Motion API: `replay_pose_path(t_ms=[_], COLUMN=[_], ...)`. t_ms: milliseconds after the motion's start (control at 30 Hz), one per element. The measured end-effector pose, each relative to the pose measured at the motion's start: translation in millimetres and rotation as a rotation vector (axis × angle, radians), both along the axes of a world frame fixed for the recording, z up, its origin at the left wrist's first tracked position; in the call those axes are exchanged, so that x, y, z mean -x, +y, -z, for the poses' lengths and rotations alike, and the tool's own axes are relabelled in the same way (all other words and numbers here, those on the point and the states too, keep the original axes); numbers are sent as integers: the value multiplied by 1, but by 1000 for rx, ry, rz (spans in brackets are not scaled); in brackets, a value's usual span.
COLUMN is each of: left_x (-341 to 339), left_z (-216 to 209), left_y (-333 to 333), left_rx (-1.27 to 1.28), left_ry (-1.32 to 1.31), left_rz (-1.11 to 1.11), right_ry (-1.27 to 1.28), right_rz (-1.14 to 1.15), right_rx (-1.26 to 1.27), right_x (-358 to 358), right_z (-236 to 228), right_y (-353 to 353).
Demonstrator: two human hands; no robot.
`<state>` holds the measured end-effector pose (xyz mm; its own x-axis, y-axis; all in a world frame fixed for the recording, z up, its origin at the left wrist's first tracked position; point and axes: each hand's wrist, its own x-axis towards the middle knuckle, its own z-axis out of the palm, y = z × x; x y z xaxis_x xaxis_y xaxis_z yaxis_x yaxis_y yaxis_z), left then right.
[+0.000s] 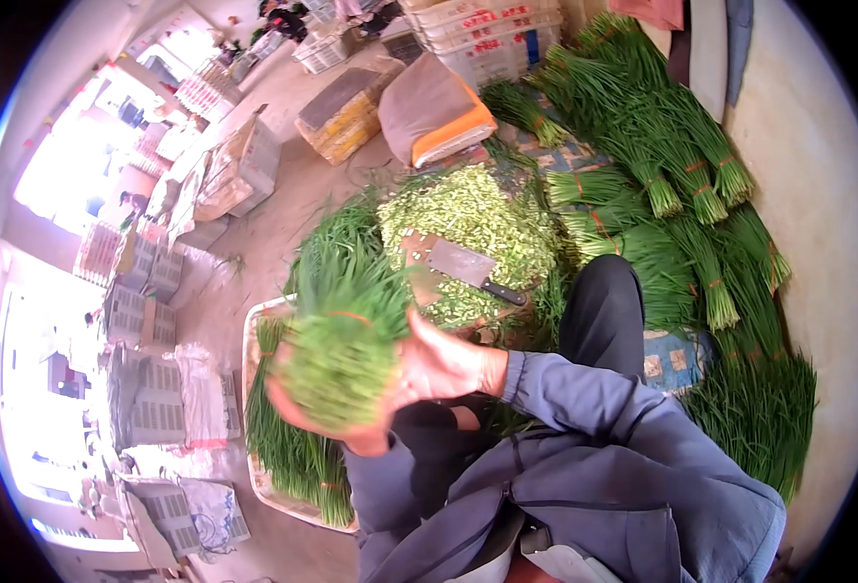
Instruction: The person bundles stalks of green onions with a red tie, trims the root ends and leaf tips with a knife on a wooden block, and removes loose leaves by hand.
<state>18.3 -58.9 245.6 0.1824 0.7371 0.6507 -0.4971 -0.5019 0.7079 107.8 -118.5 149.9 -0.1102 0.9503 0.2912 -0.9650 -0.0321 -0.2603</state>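
A bundle of long green stalks point(342, 364) is held up over the right rim of a white tub point(253, 466), with floor point(288, 204) running off beyond the tub's left edge and piled bundles point(643, 185) crowding along the wall point(779, 126). The left hand point(283, 403) cups it from the left and below, the right hand point(436, 361) from the right, fingers spread wide and gripping its girth (motion blurs its near end, and most of the right fingers are hidden). Chopped pieces point(468, 209) and a cleaver point(460, 260) partly cover a chopping board point(419, 282). The tub contains more tied bundles, partly hidden beneath the raised one
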Motion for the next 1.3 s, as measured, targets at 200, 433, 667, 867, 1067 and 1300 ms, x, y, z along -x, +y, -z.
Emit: replay_pose_path(t_ms=[200, 433, 667, 867, 1067, 1300], left_x=[83, 10, -25, -20, -22, -23], left_z=[106, 166, 179, 207, 230, 225], left_y=[11, 80, 84, 90, 92, 81], left_rx=[-260, 786, 1125, 1176, 1139, 1183], left_ry=[596, 410, 27, 7, 21, 72], left_rz=[302, 950, 981, 965, 989, 999], right_ry=[-312, -772, -1216, -1396, -1434, -1742], right_rz=[289, 398, 573, 780, 952, 1214], right_rx=[283, 390, 475, 870, 786, 708], right_x=[-45, -51, -45, -41, -33, -50], right_z=[-7, 25, 46, 37, 26, 23], right_y=[-15, -19, -32, -36, 1, 26])
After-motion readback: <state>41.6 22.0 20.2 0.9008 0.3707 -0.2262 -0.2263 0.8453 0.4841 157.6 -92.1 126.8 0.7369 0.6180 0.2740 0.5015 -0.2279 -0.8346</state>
